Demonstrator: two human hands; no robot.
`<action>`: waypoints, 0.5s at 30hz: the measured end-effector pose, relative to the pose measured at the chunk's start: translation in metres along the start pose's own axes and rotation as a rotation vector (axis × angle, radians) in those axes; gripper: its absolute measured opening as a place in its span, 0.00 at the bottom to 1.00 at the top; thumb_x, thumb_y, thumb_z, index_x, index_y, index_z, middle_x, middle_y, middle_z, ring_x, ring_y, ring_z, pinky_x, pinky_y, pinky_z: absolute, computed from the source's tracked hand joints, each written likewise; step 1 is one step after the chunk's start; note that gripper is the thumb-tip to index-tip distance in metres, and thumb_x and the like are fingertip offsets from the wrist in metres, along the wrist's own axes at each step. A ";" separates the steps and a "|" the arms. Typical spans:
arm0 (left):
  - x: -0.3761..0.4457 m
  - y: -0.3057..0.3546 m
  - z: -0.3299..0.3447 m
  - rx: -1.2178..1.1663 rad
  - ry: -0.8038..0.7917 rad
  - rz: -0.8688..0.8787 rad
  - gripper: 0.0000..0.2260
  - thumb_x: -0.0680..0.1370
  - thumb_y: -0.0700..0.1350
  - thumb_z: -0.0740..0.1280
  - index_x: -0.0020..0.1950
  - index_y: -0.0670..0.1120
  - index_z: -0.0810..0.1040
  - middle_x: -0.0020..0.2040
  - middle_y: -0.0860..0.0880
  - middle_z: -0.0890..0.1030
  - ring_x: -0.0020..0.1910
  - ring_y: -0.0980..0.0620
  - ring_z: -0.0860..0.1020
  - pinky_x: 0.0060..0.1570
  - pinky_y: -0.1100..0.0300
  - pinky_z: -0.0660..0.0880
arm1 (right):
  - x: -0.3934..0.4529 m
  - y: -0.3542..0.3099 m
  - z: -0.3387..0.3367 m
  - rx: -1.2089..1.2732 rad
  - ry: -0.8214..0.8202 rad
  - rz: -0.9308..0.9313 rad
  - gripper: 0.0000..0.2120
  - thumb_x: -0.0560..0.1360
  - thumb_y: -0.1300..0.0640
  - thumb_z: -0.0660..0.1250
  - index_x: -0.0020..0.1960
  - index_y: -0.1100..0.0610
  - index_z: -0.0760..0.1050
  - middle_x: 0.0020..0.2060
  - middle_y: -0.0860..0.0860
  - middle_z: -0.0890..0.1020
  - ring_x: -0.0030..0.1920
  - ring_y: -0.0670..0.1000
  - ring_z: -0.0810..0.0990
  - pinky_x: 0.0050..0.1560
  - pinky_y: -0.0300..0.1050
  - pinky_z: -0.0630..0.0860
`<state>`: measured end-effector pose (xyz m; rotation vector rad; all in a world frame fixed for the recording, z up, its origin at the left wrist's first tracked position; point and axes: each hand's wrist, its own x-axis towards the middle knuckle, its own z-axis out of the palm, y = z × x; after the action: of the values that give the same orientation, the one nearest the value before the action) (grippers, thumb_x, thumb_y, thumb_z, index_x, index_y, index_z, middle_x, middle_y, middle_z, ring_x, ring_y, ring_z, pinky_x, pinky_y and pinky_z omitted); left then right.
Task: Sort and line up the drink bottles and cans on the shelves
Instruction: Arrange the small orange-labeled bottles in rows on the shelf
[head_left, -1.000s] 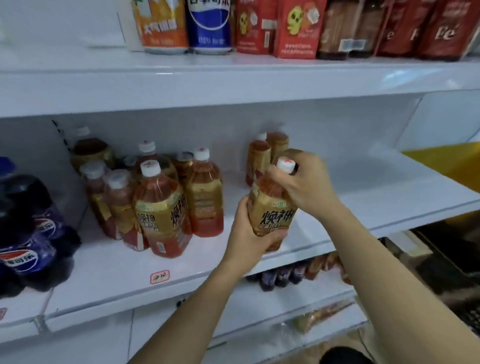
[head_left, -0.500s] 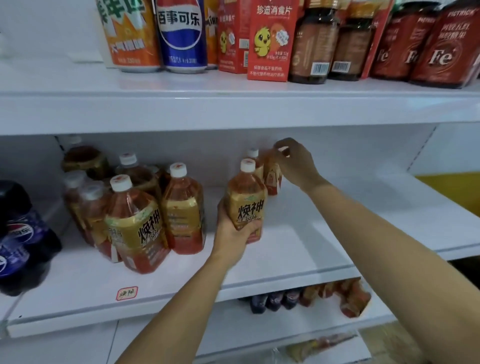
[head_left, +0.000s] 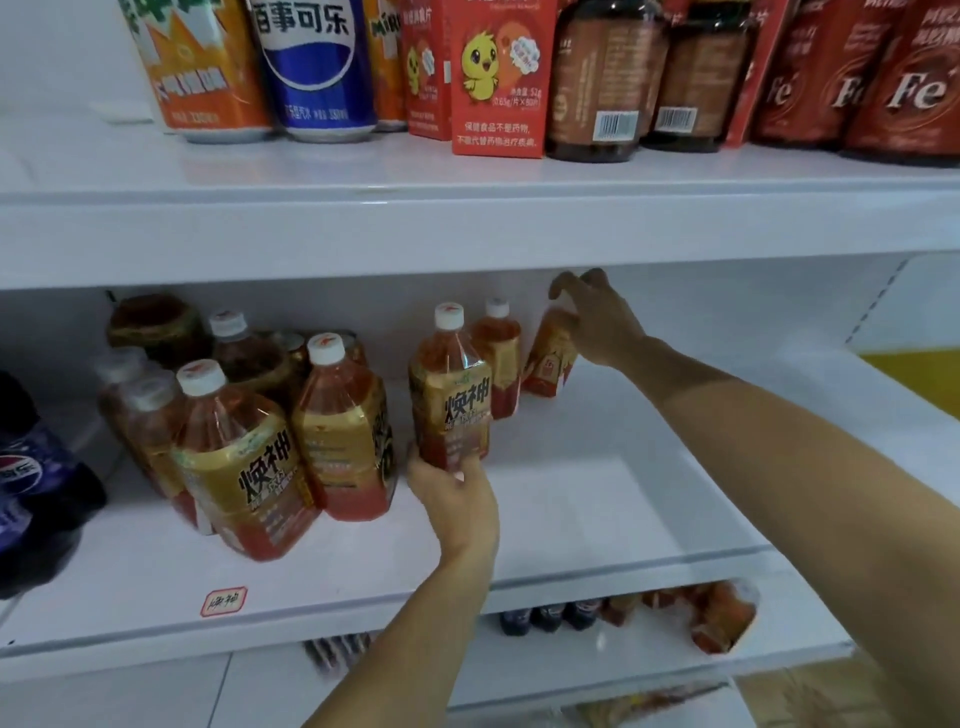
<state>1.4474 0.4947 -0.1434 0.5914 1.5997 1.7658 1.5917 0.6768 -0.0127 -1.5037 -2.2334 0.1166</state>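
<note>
Shelving (head_left: 597, 514) of smooth white metal carries clear plastic tea bottles with gold labels reading 焕神. Left hand (head_left: 454, 499) clasps the base of one bottle (head_left: 452, 395), now standing mid-shelf. Right hand (head_left: 597, 322), fingers curled, has reached a tilted rear bottle (head_left: 545, 364); its grip unclear.

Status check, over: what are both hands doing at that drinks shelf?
Left hand gripping front tea bottle at base. Right hand on rear bottle, which is tilted. Shelf bare to the right.
</note>
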 end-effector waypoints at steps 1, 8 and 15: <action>-0.013 -0.006 -0.001 0.006 0.002 0.028 0.28 0.76 0.49 0.70 0.74 0.54 0.64 0.70 0.47 0.70 0.71 0.42 0.71 0.72 0.40 0.70 | -0.010 0.003 -0.006 0.016 0.012 -0.008 0.12 0.81 0.52 0.65 0.65 0.50 0.72 0.62 0.56 0.70 0.49 0.60 0.78 0.43 0.47 0.74; -0.040 0.052 0.055 0.243 -0.414 0.469 0.38 0.73 0.44 0.78 0.78 0.46 0.63 0.71 0.53 0.70 0.69 0.60 0.68 0.65 0.76 0.64 | -0.076 -0.001 -0.062 0.098 0.075 -0.204 0.12 0.80 0.46 0.65 0.62 0.45 0.75 0.54 0.50 0.73 0.49 0.55 0.78 0.50 0.48 0.76; -0.031 0.072 0.055 0.241 -0.479 0.364 0.21 0.70 0.47 0.79 0.53 0.56 0.70 0.32 0.51 0.81 0.25 0.52 0.79 0.31 0.54 0.80 | -0.086 -0.031 -0.089 0.396 -0.026 -0.175 0.16 0.85 0.40 0.53 0.60 0.48 0.74 0.48 0.46 0.78 0.41 0.45 0.79 0.43 0.37 0.74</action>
<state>1.4946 0.5080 -0.0610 1.3807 1.4272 1.5183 1.6277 0.5722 0.0500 -1.0983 -2.1885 0.4942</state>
